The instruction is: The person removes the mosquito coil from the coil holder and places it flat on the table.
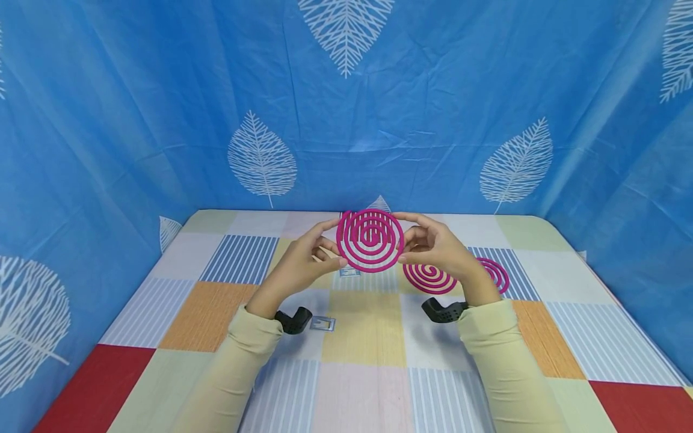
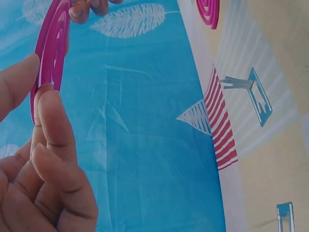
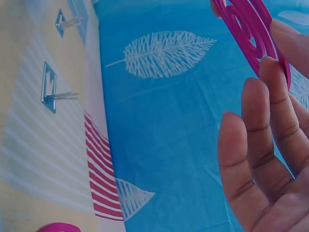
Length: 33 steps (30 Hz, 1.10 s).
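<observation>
A magenta mosquito coil (image 1: pixel 370 236) is held upright above the table, its spiral face toward the head camera. My left hand (image 1: pixel 308 252) pinches its left edge between thumb and fingers. On the opposite edge, my right hand (image 1: pixel 435 243) pinches it the same way. Both wrist views show the coil nearly edge-on, at the fingertips of the left hand (image 2: pixel 53 159) and the right hand (image 3: pixel 270 150); whether it is one coil or a nested pair I cannot tell. Two more magenta coils (image 1: pixel 430 272) lie on the table near my right wrist, the farther one partly hidden by it.
Two small metal coil stands (image 1: pixel 323 323) lie on the patchwork tablecloth (image 1: pixel 364 337), one nearer me and one behind the held coil. A blue curtain (image 1: pixel 411 108) with white leaf prints encloses the back and sides. Black camera mounts (image 1: pixel 295 322) sit on both wrists.
</observation>
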### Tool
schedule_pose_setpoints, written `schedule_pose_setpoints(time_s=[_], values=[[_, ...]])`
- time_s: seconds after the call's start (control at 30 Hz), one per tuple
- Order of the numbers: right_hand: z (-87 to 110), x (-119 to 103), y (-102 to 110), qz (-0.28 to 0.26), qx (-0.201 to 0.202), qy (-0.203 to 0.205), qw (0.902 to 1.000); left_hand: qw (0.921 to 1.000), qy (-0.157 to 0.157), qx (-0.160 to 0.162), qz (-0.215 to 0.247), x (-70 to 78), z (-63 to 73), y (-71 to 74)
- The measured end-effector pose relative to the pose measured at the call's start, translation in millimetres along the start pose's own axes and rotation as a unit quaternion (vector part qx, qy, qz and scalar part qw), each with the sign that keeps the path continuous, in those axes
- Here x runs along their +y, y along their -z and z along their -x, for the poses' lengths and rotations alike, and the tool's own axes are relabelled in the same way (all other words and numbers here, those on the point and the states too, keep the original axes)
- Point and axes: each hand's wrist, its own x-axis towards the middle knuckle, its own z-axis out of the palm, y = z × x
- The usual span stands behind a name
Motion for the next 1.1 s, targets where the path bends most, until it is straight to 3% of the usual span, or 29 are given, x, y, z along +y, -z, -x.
schedule_pose_setpoints(time_s=[0.3,0.47,0.8,1.1], values=[[6.2,-5,6,0.018,-0.023,0.0,0.9996,0.9999,-0.01,-0.006,-0.007,5.6,3.3,-5.1],[12.1,-5,10,0.026,-0.028,-0.015,0.9992,0.9999,0.002,-0.012,-0.01,9.1,3.4,-10.9],[27.5,-2,20,0.042,-0.034,-0.055,0.997,0.999,0.03,-0.005,-0.032,16.0,5.5,-31.3],[39.1,8,30,0.024,-0.06,-0.039,0.9971,0.9988,0.026,-0.003,-0.04,18.8,6.5,-47.6]])
